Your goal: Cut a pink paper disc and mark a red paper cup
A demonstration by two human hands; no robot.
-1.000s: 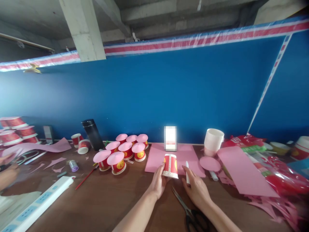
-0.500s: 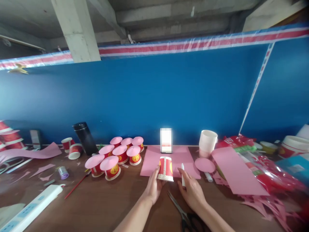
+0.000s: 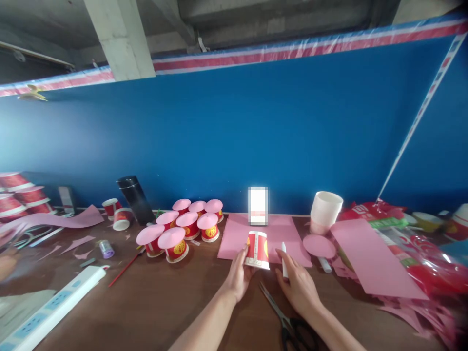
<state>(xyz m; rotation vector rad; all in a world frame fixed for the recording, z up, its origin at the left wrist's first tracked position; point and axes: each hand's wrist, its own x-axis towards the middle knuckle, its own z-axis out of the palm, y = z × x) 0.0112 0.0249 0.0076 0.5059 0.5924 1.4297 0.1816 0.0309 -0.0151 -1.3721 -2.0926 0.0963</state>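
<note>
My left hand [image 3: 239, 274] is closed around a red and gold paper cup [image 3: 258, 248], held upside down with its white rim low and its base up. In my right hand [image 3: 298, 282] is a slim white pen-like tube [image 3: 284, 263], gripped between thumb and fingers just right of the cup. Behind both hands lies a sheet of pink paper [image 3: 234, 234] on the brown table. A pair of scissors [image 3: 280, 312] with black handles rests below, between my forearms. To the right of the sheet is a round pink paper disc [image 3: 319, 246], partly over another white tube [image 3: 324, 264].
Several red cups topped with pink discs [image 3: 173, 239] stand left of the sheet. A black flask [image 3: 135, 200], a red brush [image 3: 126, 268] and a power strip [image 3: 54, 307] are further left. Stacked white cups [image 3: 325, 212] stand right, near pink scraps. Another person's hand [image 3: 9, 263] appears far left.
The view has shifted, moving the table scene slightly right and up. Another person's hand has come into view at the far left. My hands keep hold of the cup and the white tube.
</note>
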